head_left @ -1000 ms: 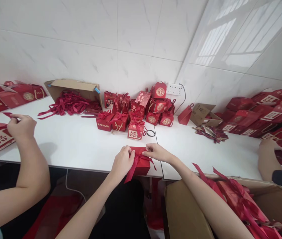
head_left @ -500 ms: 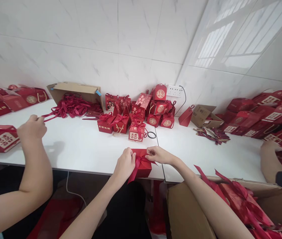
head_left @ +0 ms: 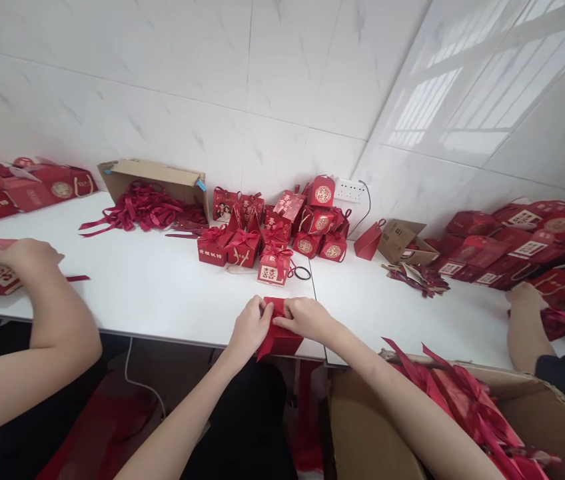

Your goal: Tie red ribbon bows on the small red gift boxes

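Observation:
A red gift box (head_left: 286, 344) sits at the front edge of the white table (head_left: 162, 303), in front of my body. On its top, my left hand (head_left: 252, 325) has its fingers closed on the red ribbon (head_left: 265, 345), whose tail hangs down the box's left front. My right hand (head_left: 302, 316) is closed at the ribbon's middle, its thumb pointing left and nearly meeting the left hand. The knot itself is hidden behind my fingers. Just beyond stands a small box with a ribbon bow (head_left: 272, 268), beside a black ring (head_left: 303, 273).
Red boxes (head_left: 320, 223) are clustered near the wall. A carton (head_left: 152, 171) with loose ribbons (head_left: 145, 208) lies left. An open cardboard box (head_left: 372, 420) holding ribboned boxes stands at my right. Co-workers' hands (head_left: 32, 263) handle boxes on both sides.
My right hand has moved left over the box, closer to my left hand, and covers the bow. The left co-worker's hand has gone from the loose ribbons to a box.

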`<state>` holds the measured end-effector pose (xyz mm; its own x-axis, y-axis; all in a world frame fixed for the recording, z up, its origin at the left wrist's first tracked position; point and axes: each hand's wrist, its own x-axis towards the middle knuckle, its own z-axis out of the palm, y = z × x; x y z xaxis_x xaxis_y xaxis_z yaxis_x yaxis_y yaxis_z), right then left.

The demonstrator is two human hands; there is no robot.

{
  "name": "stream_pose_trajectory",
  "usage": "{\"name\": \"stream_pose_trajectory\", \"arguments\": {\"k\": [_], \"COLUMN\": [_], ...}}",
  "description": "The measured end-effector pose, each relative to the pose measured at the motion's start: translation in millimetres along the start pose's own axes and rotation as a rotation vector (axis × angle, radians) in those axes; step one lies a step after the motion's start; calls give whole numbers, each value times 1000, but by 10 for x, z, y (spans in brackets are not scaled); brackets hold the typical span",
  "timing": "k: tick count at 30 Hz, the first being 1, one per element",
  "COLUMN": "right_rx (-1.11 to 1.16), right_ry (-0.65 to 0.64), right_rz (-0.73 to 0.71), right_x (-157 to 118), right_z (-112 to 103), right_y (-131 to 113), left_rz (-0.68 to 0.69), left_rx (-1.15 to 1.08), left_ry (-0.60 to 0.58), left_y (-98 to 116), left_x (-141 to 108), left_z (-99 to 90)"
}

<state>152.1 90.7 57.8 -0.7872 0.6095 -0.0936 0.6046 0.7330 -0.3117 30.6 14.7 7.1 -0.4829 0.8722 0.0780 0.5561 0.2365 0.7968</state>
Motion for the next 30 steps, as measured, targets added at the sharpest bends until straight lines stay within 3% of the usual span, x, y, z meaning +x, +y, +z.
{"name": "stream_pose_trajectory", "arguments": {"k": [6,12,14,18,20,22,25,30], "right_rx": [-10,184,247,333,280,194,18,-234], "right_ry": [85,207,157,-72,-83,6,282,709], "right_rz": [-50,-52,-79,-74,-90,-142,-247,-317], "right_x": [-160,-163,-134,-151,-197,-251,-347,-616], "right_z": [106,2,31,150,200,227,186,-114], "right_y": [-81,249,355,381,329,272,197,62], "left_rz": [-4,-4,2,48,72,90,229,906], "left_rx": [-64,-105,-125,-195,-246,-336,-464,-317], "left_ry": [8,-11,-4,55,98,134,257,555], "left_y": [-16,-5,-15,-50,-57,-38,61,386], "left_x": [3,7,18,24,3,-40,-147,-394], "left_z": [20,9,16,36,44,49,40,-62]}}
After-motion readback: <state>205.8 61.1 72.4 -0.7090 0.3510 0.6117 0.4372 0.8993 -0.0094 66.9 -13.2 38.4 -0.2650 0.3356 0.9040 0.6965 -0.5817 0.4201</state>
